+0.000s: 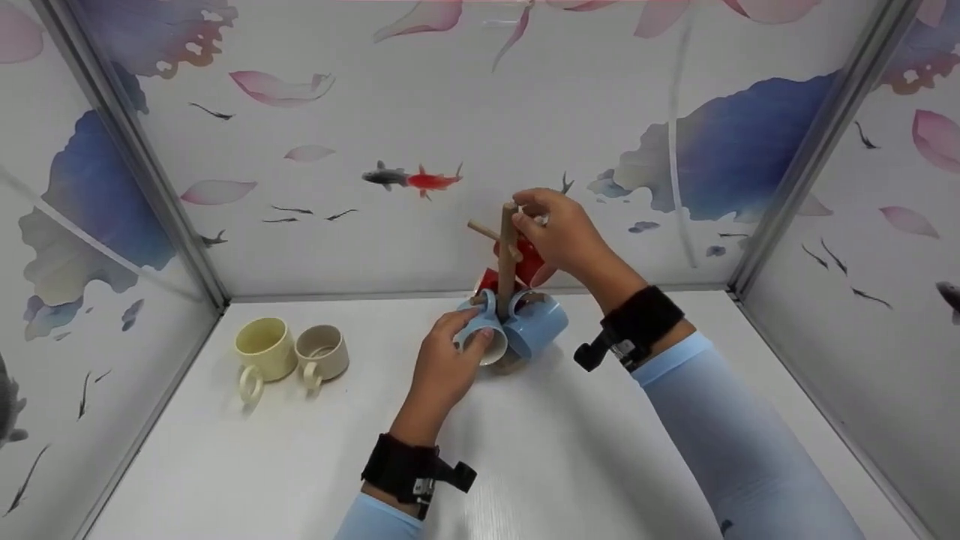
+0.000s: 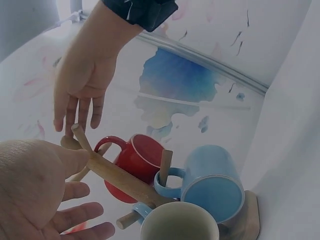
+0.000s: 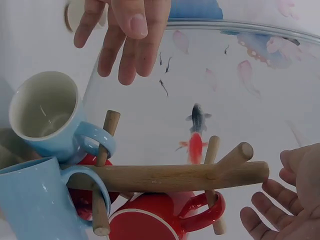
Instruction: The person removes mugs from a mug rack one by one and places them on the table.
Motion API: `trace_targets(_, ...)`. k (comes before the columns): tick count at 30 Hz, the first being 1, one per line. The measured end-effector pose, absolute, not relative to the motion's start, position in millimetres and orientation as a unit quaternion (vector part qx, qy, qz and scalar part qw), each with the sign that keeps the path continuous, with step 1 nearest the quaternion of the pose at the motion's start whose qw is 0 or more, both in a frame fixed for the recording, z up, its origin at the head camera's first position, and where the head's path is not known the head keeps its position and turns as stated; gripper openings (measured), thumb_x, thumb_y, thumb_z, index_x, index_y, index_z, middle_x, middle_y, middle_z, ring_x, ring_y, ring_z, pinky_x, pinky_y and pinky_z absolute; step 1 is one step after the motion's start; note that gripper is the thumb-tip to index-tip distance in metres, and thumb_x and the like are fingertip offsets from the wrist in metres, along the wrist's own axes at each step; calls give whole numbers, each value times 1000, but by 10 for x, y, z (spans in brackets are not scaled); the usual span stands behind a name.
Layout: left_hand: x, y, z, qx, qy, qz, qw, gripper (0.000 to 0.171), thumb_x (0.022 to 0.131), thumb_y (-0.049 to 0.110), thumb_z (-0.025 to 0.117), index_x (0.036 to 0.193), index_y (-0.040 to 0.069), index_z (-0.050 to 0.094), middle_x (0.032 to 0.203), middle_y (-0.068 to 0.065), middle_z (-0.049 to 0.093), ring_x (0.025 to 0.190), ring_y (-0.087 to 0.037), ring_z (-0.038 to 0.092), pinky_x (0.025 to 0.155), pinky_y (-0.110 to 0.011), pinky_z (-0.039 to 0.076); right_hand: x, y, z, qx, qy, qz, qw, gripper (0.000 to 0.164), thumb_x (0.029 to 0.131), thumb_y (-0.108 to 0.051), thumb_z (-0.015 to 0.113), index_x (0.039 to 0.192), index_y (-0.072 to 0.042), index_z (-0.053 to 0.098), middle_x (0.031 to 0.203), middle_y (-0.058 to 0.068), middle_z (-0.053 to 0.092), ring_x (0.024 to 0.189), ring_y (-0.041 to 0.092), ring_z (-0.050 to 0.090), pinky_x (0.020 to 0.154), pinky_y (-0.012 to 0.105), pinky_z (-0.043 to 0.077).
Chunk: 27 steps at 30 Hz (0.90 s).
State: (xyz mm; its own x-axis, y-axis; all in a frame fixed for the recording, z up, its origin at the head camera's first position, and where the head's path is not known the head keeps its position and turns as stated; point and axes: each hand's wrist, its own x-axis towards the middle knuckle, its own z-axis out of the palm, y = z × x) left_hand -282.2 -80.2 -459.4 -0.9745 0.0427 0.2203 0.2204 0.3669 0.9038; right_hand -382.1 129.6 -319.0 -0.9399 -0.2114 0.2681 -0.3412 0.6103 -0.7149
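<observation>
Already two glossy red mugs [image 3: 157,214], two light-blue mugs [image 1: 538,330] hang on the brown wooden stand [image 1: 506,281]!
Left hand [image 1: 445,362], right hand [image 1: 566,232] empty, apart; round yellow mug [image 1: 274,360], beige mug [image 1: 332,363] seemingly remain on the table [image 1: 225,457].

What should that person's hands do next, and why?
Perhaps the left hand could reach for the greyish mug: it stands on the table, nearer than the yellow mug, and an upper peg on the wooden rack holds no mug.
</observation>
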Motion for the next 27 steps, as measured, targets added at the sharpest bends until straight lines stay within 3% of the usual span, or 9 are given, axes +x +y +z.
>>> trace_targets(6, -2824, -783, -4601, -74, -825, -555, 74, 53, 113, 34, 72, 161, 13, 65, 172, -12, 56, 165, -37, 48, 128, -64, 49, -3939, 1241, -3142, 159, -907, 386, 56, 47, 121, -27, 58, 168, -24, 56, 165, 8, 63, 150, 33, 66, 125, 51, 55)
trace_targets(15, -2790, -766, -4636, -92, -826, -552, 73, 59, 113, 36, 72, 166, 14, 59, 177, -12, 51, 169, -37, 43, 134, -63, 42, -4044, 1148, -3150, 166, -912, 374, 25, 46, 121, -21, 58, 166, -23, 58, 163, 11, 65, 150, 36, 66, 122, 54, 56)
trace_targets(27, -2797, -689, -4669, -114, -834, -534, 76, 57, 113, 36, 71, 166, 18, 60, 177, -6, 52, 171, -34, 40, 138, -62, 37, -4090, 1189, -3169, 175, -908, 378, 50, 40, 120, -17, 59, 159, -20, 67, 153, 11, 72, 140, 36, 73, 118, 54, 60)
